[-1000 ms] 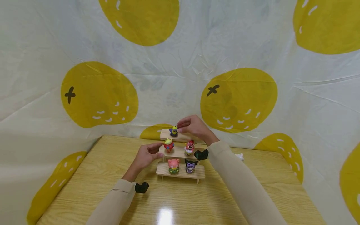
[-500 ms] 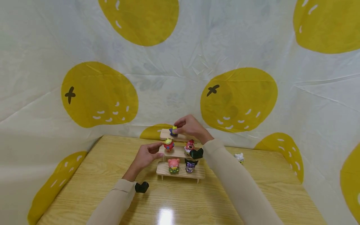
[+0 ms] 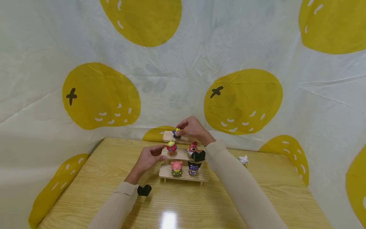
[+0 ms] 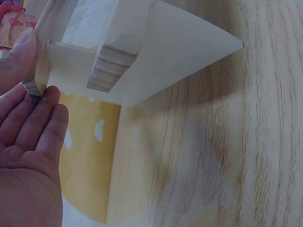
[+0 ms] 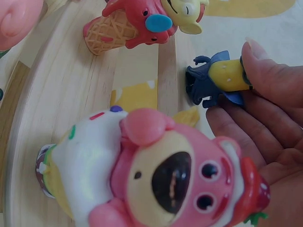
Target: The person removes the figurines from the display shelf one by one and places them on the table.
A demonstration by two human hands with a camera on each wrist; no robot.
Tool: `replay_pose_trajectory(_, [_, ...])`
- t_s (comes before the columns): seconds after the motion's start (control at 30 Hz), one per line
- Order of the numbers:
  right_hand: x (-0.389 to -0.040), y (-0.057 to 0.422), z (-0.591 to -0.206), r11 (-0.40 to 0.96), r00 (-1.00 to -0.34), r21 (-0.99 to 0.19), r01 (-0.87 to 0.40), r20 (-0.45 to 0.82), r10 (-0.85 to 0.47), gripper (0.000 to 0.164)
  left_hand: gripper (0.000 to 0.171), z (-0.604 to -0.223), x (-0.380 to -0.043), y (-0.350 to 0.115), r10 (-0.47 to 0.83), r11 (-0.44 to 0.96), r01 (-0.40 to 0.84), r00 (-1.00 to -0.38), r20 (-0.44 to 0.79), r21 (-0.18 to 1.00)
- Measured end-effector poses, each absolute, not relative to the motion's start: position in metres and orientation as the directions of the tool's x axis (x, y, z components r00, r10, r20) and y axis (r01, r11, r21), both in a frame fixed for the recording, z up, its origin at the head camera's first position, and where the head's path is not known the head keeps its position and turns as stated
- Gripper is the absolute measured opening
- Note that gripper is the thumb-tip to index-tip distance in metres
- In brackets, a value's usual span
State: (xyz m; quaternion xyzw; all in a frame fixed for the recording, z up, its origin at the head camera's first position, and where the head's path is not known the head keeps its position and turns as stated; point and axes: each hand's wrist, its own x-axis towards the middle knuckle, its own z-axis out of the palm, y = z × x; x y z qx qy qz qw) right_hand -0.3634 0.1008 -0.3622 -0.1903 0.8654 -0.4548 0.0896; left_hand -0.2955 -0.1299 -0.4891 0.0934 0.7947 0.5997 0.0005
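My right hand (image 3: pixel 194 129) pinches a small yellow figurine in dark blue clothes (image 5: pixel 222 78) between thumb and fingers, at the top shelf of a three-tier wooden display stand (image 3: pixel 164 173). At the stand's left side, my left hand (image 3: pixel 148 158) holds the end of the middle shelf, thumb on one face and fingertips on the other in the left wrist view. A red figurine with a pale yellow head (image 3: pixel 171 147) stands on that shelf, near the left fingers. To its right is a pink bear figurine with a strawberry on its head (image 5: pixel 180 170), partly covered by a black wrist piece in the head view.
On the bottom shelf stand a pink figurine (image 3: pixel 176 168) and a black-and-purple one (image 3: pixel 193 169). A white figurine (image 3: pixel 243 160) sits on the wooden table (image 3: pixel 183 203) to the right. Behind hangs a pale cloth (image 3: pixel 171 95) with big yellow fruit prints.
My right hand has shifted slightly left over the yellow and blue figurine, its sleeve now uncovering more of the white figurine. The left hand has stayed put.
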Motion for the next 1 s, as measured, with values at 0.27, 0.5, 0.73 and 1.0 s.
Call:
replay_pose_trajectory(0.27, [-0.361,0.104,-0.356,0.547,-0.921,-0.799,-0.251,0.023,-0.388,0.034,0.055,-0.489,-0.295,-0.130,0.161,0.260,0.165,-0.979,0.125,0.951])
replay_pose_trajectory(0.5, [-0.364,0.109,-0.357,0.560,-0.922,-0.793,-0.241,0.007,-0.386,0.035,0.054,-0.489,-0.295,-0.130,0.153,0.272,0.163,-0.980,0.124,0.948])
replay_pose_trajectory(0.73, [-0.363,0.114,-0.357,0.552,-0.925,-0.802,-0.228,0.001,-0.381,0.035,0.054,-0.490,-0.295,-0.130,0.154,0.282,0.177,-0.978,0.137,0.943])
replay_pose_trajectory(1.0, [-0.357,0.119,-0.353,0.561,-0.921,-0.790,-0.249,0.014,-0.389,0.030,0.054,-0.490,-0.295,-0.131,0.153,0.274,0.178,-0.978,0.140,0.945])
